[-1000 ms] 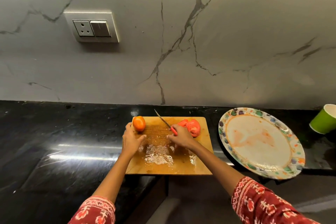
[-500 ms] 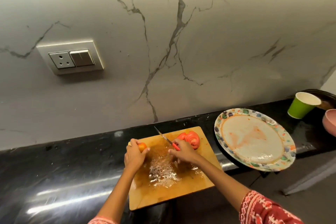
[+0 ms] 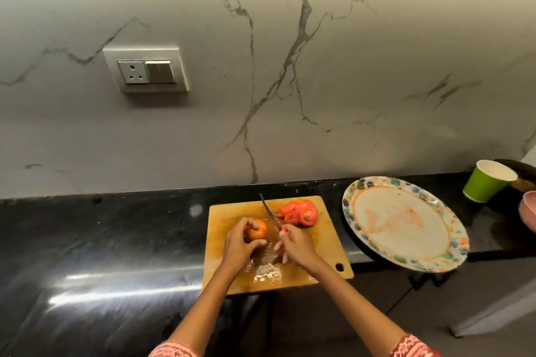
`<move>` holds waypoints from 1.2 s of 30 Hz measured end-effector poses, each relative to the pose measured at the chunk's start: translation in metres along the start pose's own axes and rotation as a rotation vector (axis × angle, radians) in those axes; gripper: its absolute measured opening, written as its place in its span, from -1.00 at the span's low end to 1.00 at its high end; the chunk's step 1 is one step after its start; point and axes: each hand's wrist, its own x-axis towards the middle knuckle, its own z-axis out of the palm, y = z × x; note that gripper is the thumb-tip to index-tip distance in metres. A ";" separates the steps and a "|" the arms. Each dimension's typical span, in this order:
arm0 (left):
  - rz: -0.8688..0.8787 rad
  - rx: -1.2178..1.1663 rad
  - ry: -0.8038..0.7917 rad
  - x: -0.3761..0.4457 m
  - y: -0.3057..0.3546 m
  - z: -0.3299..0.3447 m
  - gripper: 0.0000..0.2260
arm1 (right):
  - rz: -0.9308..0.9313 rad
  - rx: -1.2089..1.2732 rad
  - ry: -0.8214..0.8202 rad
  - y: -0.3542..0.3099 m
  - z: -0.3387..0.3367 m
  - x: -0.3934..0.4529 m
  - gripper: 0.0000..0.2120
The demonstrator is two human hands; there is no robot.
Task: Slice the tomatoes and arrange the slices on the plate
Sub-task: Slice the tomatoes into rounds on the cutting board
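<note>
A wooden cutting board (image 3: 324, 243) lies on the black counter. My left hand (image 3: 239, 245) grips a whole orange-red tomato (image 3: 257, 229) at the board's middle. My right hand (image 3: 295, 245) holds a red-handled knife (image 3: 269, 216), its blade pointing away and slightly left, just right of the tomato. A pile of red tomato slices (image 3: 301, 213) sits at the board's far right corner. The patterned plate (image 3: 452, 252) with juice smears stands to the right, holding no slices, and overhangs the counter's front edge.
A green paper cup (image 3: 487, 181) stands behind the plate at the far right, beside a pink bowl (image 3: 529, 210) cut off by the frame. The board's near part is wet with juice. A wall socket (image 3: 146, 72) sits on the marble backsplash.
My left hand has taken the whole tomato from the board's far left corner and brought it to the middle, beside the knife. The head view has shifted.
</note>
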 end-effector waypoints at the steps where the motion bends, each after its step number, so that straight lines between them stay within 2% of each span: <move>1: -0.015 -0.001 0.014 -0.001 0.001 -0.001 -0.70 | -0.006 0.007 -0.004 0.001 0.003 -0.002 -0.86; 4: -0.045 0.046 0.027 -0.002 0.002 -0.004 -0.67 | -0.013 0.027 -0.036 -0.002 0.010 -0.007 -0.90; 9: -0.119 0.068 -0.025 -0.001 0.002 -0.010 -0.44 | -0.053 -0.028 0.009 -0.007 0.010 -0.007 -0.80; 12: -0.134 0.101 -0.045 0.005 0.000 -0.012 -0.49 | -0.052 -0.118 0.019 -0.011 0.018 -0.007 -0.75; 14: -0.198 0.123 0.006 0.007 -0.001 -0.011 -0.52 | -0.045 -0.207 0.037 -0.010 0.026 -0.009 -0.75; 18: -0.271 0.120 0.064 0.009 -0.006 -0.011 -0.44 | -0.066 -0.388 0.091 -0.007 0.030 -0.018 -0.78; 23: -0.284 0.152 -0.052 0.012 0.003 -0.011 -0.35 | -0.053 -0.381 0.116 -0.007 0.028 -0.021 -0.76; 36: -0.294 0.063 0.028 0.010 0.018 -0.004 -0.44 | -0.021 -0.491 0.125 -0.020 0.024 -0.026 -0.77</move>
